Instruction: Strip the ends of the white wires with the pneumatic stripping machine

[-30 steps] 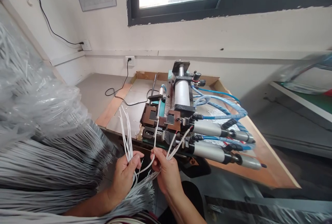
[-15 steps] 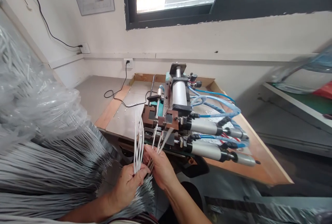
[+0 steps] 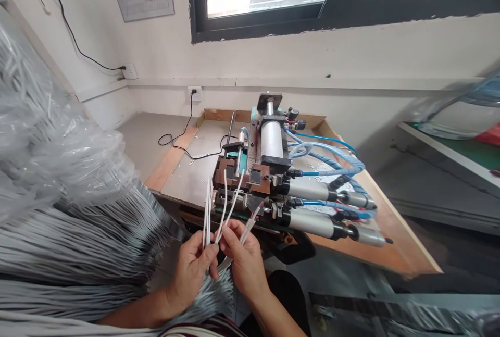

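My left hand (image 3: pixel 195 264) is closed around several white cables (image 3: pixel 207 212), whose ends point up. Close beside it, my right hand (image 3: pixel 244 256) pinches other white cables (image 3: pixel 233 204) between thumb and fingers. In that same hand, a few stripped cable ends (image 3: pixel 253 217) lean right and show a bit of red inside. Just beyond both hands stands a pneumatic machine (image 3: pixel 271 139) with silver cylinders, brown clamp blocks and blue hoses. The cable tips reach in front of its blocks; I see none clamped. Lower parts of the cables are hidden behind my fingers.
A large bundle of grey cables (image 3: pixel 78 253) hangs at left, partly under clear plastic wrap (image 3: pixel 66 144). The machine sits on a wood-edged bench (image 3: pixel 390 238) with white scraps on it. A black power cord (image 3: pixel 191 155) crosses the bench. At right is a shelf (image 3: pixel 449 147).
Some white cables in my right hand now stand apart, nearer the left bunch. The stripped ends have tipped lower and to the right. My fingers have shifted their grip slightly.
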The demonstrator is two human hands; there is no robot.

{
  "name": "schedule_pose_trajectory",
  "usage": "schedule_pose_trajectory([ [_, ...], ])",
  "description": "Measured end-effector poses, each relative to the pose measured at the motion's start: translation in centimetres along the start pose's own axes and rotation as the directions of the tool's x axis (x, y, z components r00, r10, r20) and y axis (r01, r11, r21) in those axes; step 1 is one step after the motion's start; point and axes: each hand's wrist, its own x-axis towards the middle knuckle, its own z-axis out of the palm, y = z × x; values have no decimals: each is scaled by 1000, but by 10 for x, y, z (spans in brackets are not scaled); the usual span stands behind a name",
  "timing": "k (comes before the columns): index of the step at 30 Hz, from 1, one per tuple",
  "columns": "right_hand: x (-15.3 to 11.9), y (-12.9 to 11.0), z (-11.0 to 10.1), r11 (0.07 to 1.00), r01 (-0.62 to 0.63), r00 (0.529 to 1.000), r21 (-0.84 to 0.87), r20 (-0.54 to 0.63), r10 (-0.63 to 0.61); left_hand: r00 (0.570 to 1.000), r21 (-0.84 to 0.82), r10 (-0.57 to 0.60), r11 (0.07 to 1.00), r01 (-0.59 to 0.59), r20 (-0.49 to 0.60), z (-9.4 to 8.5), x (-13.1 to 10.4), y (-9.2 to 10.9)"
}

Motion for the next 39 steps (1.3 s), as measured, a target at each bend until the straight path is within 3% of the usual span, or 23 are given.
schedule_pose_trajectory([
  [6,-6,4,-2,993,-34,993,109,-112,47,986,-158,-48,987,22,-158,0,3,-4],
  [13,-17,10,-10,994,-97,991,59,-91,102,978,-187,-43,982,3,-206,-4,4,-2],
  [24,-10,2,-8,983,-174,978,52,-105,178,984,-174,-48,985,18,-172,-4,4,-3],
  [29,-1,-4,-8,979,-197,978,47,-55,199,985,-151,-29,989,3,-171,-6,2,-8],
  [36,9,-5,2,986,-168,986,25,-9,168,999,-53,-48,997,48,4,-5,0,-3],
  [39,4,-2,2,993,-104,992,51,-73,107,998,-30,-62,998,62,-20,-6,1,-1],
])
